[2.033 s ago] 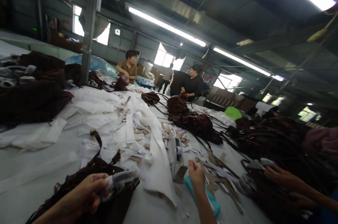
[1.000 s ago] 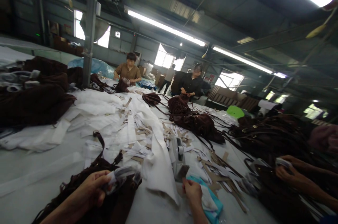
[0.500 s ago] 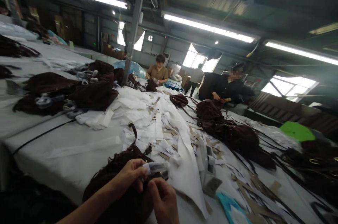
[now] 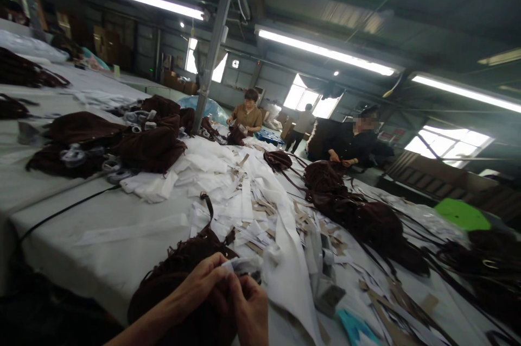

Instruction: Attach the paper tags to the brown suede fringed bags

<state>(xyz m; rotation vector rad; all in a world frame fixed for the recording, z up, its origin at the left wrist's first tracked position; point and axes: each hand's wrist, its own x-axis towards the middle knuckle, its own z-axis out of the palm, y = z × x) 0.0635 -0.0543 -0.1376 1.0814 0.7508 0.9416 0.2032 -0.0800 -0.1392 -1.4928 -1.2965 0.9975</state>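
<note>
A dark brown fringed bag [image 4: 179, 275] lies on the white table [image 4: 122, 264] right in front of me, its strap curling up behind it. My left hand [image 4: 201, 289] pinches a small clear-and-white wrapped piece [image 4: 244, 265] above the bag. My right hand [image 4: 252, 310] is closed against the same piece from the right, touching the left fingers. What lies between the fingers is partly hidden.
White fabric strips and brown card scraps [image 4: 260, 210] litter the table. Brown bag piles sit at the left [image 4: 138, 145] and right [image 4: 366, 221]. A tape dispenser [image 4: 325, 275] and a teal cloth [image 4: 354, 327] lie nearby. Two people [image 4: 248, 115] [image 4: 354, 142] work at the far end.
My right hand left the teal cloth at the right and joined the left hand on the wrapped piece. The view swung left, and the neighbour's hands went out of view.
</note>
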